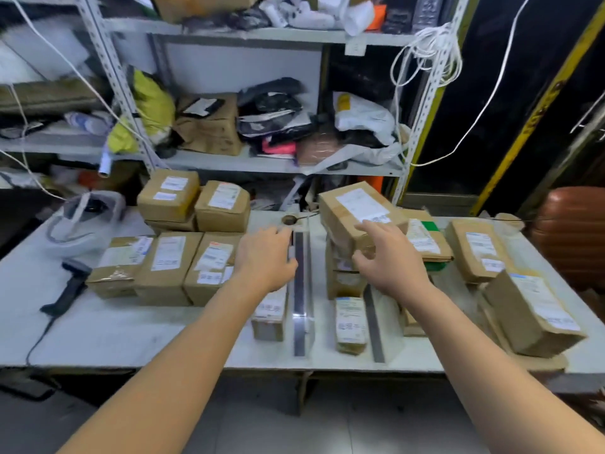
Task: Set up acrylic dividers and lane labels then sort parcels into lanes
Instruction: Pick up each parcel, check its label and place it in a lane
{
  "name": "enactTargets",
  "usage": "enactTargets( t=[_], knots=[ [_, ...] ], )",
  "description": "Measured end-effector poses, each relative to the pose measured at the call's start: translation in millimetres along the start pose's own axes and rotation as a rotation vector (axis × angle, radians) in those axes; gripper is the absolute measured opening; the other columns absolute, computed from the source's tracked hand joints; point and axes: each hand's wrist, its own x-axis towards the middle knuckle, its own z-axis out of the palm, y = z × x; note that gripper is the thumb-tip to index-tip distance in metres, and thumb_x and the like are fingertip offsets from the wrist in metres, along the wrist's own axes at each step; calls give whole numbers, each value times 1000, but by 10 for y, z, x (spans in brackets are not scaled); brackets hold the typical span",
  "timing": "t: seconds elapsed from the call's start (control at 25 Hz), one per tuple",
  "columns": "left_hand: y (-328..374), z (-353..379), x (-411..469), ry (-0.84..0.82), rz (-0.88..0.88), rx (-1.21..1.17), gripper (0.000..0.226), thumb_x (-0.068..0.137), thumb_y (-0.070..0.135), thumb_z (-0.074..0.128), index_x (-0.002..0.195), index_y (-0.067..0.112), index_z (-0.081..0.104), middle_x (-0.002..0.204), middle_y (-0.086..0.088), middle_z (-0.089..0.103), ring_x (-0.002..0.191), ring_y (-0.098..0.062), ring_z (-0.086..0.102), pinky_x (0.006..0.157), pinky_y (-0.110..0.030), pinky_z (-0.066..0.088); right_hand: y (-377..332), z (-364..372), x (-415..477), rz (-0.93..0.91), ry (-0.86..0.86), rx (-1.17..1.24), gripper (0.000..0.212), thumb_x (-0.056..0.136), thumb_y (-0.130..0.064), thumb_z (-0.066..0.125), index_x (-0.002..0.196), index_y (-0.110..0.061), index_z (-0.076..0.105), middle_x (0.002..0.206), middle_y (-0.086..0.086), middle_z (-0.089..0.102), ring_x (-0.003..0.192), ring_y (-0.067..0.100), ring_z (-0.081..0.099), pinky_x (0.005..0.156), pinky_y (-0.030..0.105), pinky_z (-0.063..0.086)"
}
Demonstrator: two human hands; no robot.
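Sorting step: a parcel is going into a lane. The right hand [388, 260] has its fingers spread wide at the near corner of the tilted parcel [353, 211], touching or just about to, and is not clamped on it. That parcel leans on a stack of parcels [343, 280] in the middle lane, between the left divider [301, 303] and the right divider [376, 326]. The left hand [265, 257] is against the far part of the left divider. Motion blur hides whether it pinches the clear sheet or only steadies it. The two hands are well apart.

To do it well:
- Get the thumb under the near edge and the fingers over the top before lifting. The parcel is tilted and the stack under it looks unsteady.
- Keep the left hand bracing the divider, since the thin clear sheet probably tips easily if a box knocks it.
- Check the shipping label on top, then lower the parcel flat inside one lane, not straddling a divider.
- Avoid the small parcel [350, 322] at the near end of the middle lane.

More parcels sit in rows on the left [170, 267] and far right [530, 312] of the table [131, 332]. I can't make out any lane labels.
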Motion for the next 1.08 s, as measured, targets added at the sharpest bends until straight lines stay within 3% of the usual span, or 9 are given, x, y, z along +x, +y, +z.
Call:
enactTargets(
  t=[0.16, 0.36, 0.6, 0.84, 1.08],
  knots=[
    [-730, 113, 78, -57, -52, 48, 43, 96, 43, 53, 133, 22, 50, 119, -5, 60, 109, -27, 58, 79, -39, 48, -457, 415, 126, -14, -83, -20, 53, 91, -30, 63, 143, -25, 53, 139, -4, 58, 129, 21, 50, 94, 38, 49],
    [-1129, 492, 262, -186, -88, -70, 38, 94, 43, 56, 126, 22, 53, 114, -4, 62, 106, -29, 61, 76, -39, 49, -552, 949, 278, 27, -217, 41, 58, 92, -31, 65, 148, -24, 50, 149, -5, 53, 137, 18, 48, 108, 39, 46],
    [-1184, 1166, 581, -268, -189, -247, 52, 94, 42, 59, 140, 18, 50, 127, -8, 60, 113, -33, 60, 83, -41, 52, -409, 1689, 531, 113, -340, 200, 63, 89, -33, 69, 148, -22, 50, 145, 0, 57, 132, 21, 54, 105, 40, 48],
    [-1020, 1827, 896, -260, -353, -522, 44, 85, 39, 72, 119, 14, 60, 117, -12, 61, 110, -32, 59, 78, -32, 42, -385, 2347, 533, 322, -392, 334, 77, 83, -39, 76, 151, -23, 43, 143, -1, 58, 131, 21, 54, 100, 35, 47],
    [-967, 2222, 1190, -313, -410, -587, 67, 74, 47, 77, 124, 9, 53, 113, -11, 65, 102, -32, 66, 76, -37, 56, -591, 2790, 333, 534, -402, 393, 80, 66, -52, 81, 136, -32, 47, 125, -7, 62, 117, 17, 60, 84, 35, 54]
  ],
)
